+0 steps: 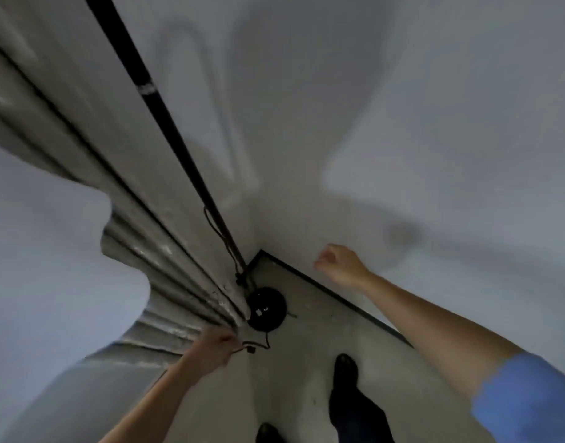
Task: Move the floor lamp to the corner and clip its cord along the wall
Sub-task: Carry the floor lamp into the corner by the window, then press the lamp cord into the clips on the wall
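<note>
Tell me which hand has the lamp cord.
The left hand, low beside the lamp base, pinches the cord. The right hand is a loose fist near the wall, no cord.

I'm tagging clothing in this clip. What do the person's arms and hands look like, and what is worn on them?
Both hands, the left hand and the right hand, are bare: no gloves, and no rings or watch that the blurred picture shows. The forearms are bare too. The right arm has a blue sleeve pushed up near the elbow. No sleeve shows on the left arm within the frame.
</note>
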`<action>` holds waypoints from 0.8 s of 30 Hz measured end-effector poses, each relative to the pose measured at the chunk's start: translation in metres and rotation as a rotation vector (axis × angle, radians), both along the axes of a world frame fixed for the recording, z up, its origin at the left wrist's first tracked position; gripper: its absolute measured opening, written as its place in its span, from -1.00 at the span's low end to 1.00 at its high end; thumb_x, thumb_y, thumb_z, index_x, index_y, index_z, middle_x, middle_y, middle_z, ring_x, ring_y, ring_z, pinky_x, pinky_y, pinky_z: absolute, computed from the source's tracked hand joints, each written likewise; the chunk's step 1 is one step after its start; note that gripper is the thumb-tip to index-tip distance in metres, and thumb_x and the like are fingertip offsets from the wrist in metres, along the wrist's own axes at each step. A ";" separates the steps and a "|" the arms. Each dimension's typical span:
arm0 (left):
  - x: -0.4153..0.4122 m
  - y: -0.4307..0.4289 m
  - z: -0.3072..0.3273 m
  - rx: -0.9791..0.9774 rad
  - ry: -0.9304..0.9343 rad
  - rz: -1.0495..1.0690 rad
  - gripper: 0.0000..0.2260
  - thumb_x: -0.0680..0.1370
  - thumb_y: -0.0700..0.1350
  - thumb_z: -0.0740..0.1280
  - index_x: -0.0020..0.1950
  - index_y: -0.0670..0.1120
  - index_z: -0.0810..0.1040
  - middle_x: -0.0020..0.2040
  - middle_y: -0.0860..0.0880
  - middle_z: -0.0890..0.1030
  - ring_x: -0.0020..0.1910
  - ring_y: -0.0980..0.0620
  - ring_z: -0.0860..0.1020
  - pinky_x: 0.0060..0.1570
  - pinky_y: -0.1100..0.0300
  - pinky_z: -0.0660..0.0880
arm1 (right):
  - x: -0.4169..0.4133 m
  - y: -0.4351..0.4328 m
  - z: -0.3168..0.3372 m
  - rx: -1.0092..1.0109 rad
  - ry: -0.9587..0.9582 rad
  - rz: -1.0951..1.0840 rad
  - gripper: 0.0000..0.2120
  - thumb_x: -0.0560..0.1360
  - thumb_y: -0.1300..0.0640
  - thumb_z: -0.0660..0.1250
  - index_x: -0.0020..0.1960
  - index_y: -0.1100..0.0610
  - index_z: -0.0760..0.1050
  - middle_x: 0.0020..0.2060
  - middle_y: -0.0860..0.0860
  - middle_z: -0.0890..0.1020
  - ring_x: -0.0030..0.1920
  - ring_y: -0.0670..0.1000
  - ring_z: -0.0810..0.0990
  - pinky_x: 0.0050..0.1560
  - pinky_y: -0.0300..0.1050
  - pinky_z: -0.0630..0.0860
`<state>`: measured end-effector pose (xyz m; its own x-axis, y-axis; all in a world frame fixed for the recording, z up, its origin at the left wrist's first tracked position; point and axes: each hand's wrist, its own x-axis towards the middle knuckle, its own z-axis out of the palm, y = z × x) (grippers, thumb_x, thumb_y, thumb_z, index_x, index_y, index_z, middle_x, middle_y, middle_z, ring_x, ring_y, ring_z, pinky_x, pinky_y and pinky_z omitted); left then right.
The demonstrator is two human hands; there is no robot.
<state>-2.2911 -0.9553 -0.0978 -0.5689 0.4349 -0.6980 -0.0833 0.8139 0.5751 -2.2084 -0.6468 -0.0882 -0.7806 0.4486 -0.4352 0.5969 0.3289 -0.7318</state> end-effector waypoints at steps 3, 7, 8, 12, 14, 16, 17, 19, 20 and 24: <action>0.012 0.034 -0.013 0.037 -0.058 -0.040 -0.72 0.57 -0.27 0.25 -0.36 -0.13 0.45 -0.49 0.00 0.43 -0.53 0.15 0.41 -0.51 0.36 0.39 | 0.059 0.014 -0.028 0.012 -0.102 -0.098 -0.79 0.45 0.02 0.40 -0.01 0.15 0.58 -0.04 0.05 0.64 -0.02 0.06 0.59 -0.01 -0.11 0.51; 0.034 0.080 -0.032 0.098 -0.118 -0.085 -0.74 0.56 -0.29 0.24 -0.33 -0.12 0.49 -0.44 -0.03 0.50 -0.46 0.12 0.47 -0.42 0.37 0.45 | 0.119 0.031 -0.064 -0.018 -0.180 -0.201 -0.75 0.47 -0.03 0.40 0.03 0.13 0.61 -0.02 0.06 0.65 0.01 0.07 0.61 0.10 0.00 0.55; 0.040 0.091 -0.041 0.104 -0.137 -0.099 -0.75 0.57 -0.29 0.25 -0.31 -0.14 0.50 -0.43 -0.05 0.50 -0.45 0.11 0.48 -0.45 0.39 0.45 | 0.129 0.036 -0.075 -0.030 -0.187 -0.224 -0.76 0.47 -0.02 0.40 0.01 0.13 0.61 -0.03 0.07 0.65 0.00 0.08 0.62 0.08 0.01 0.55; 0.064 0.130 -0.087 0.122 -0.186 -0.098 -0.84 0.57 -0.29 0.27 -0.21 -0.22 0.50 -0.39 -0.10 0.51 -0.41 0.07 0.49 -0.36 0.30 0.50 | 0.162 0.054 -0.129 -0.063 -0.216 -0.259 -0.84 0.47 0.04 0.40 -0.06 0.13 0.61 -0.11 0.11 0.67 -0.08 0.12 0.66 -0.04 -0.02 0.58; 0.073 0.147 -0.119 0.135 -0.195 -0.081 -0.84 0.56 -0.31 0.26 -0.22 -0.22 0.50 -0.39 -0.12 0.50 -0.40 0.04 0.47 -0.32 0.23 0.47 | 0.176 0.060 -0.160 -0.080 -0.238 -0.288 -0.84 0.46 0.02 0.41 -0.13 0.11 0.60 -0.15 0.10 0.68 -0.11 0.11 0.67 -0.07 -0.04 0.57; 0.079 0.162 -0.152 0.153 -0.184 -0.074 -0.85 0.56 -0.30 0.27 -0.22 -0.23 0.51 -0.38 -0.13 0.49 -0.38 0.02 0.45 -0.29 0.21 0.44 | 0.186 0.063 -0.191 -0.078 -0.257 -0.312 -0.87 0.45 0.02 0.42 -0.22 0.04 0.56 -0.16 0.10 0.68 -0.12 0.13 0.67 -0.05 -0.03 0.55; 0.080 0.169 -0.172 0.164 -0.187 -0.077 -0.85 0.56 -0.29 0.28 -0.21 -0.23 0.52 -0.38 -0.12 0.50 -0.38 0.03 0.46 -0.29 0.21 0.45 | 0.190 0.065 -0.209 -0.085 -0.272 -0.330 -0.87 0.45 0.02 0.42 -0.25 0.01 0.54 -0.16 0.10 0.68 -0.11 0.13 0.67 -0.03 -0.03 0.55; 0.079 0.179 -0.214 0.180 -0.198 -0.087 -0.84 0.55 -0.28 0.29 -0.23 -0.20 0.53 -0.40 -0.07 0.51 -0.39 0.06 0.46 -0.33 0.29 0.46 | 0.191 0.066 -0.247 -0.100 -0.298 -0.357 -0.87 0.45 0.02 0.43 -0.24 0.00 0.53 -0.14 0.09 0.68 -0.11 0.13 0.67 0.00 -0.01 0.57; 0.078 0.182 -0.236 0.186 -0.206 -0.091 -0.82 0.55 -0.28 0.29 -0.25 -0.16 0.53 -0.42 -0.04 0.51 -0.40 0.07 0.46 -0.35 0.32 0.45 | 0.191 0.066 -0.267 -0.103 -0.306 -0.362 -0.87 0.45 0.01 0.43 -0.22 0.01 0.54 -0.13 0.08 0.68 -0.11 0.13 0.67 0.01 0.00 0.58; 0.065 0.196 -0.335 0.204 -0.221 -0.148 -0.79 0.55 -0.25 0.31 -0.28 -0.08 0.56 -0.40 0.00 0.52 -0.36 0.10 0.47 -0.25 0.28 0.46 | 0.180 0.064 -0.356 -0.100 -0.324 -0.374 -0.85 0.46 -0.04 0.41 -0.17 0.03 0.55 -0.13 0.05 0.68 -0.19 0.06 0.69 -0.01 0.00 0.59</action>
<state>-2.2256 -0.7590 -0.4325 -0.3333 0.6450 -0.6876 -0.1138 0.6965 0.7085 -2.0283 -0.5832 -0.4446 -0.3923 0.6157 -0.6834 0.8622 -0.0126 -0.5064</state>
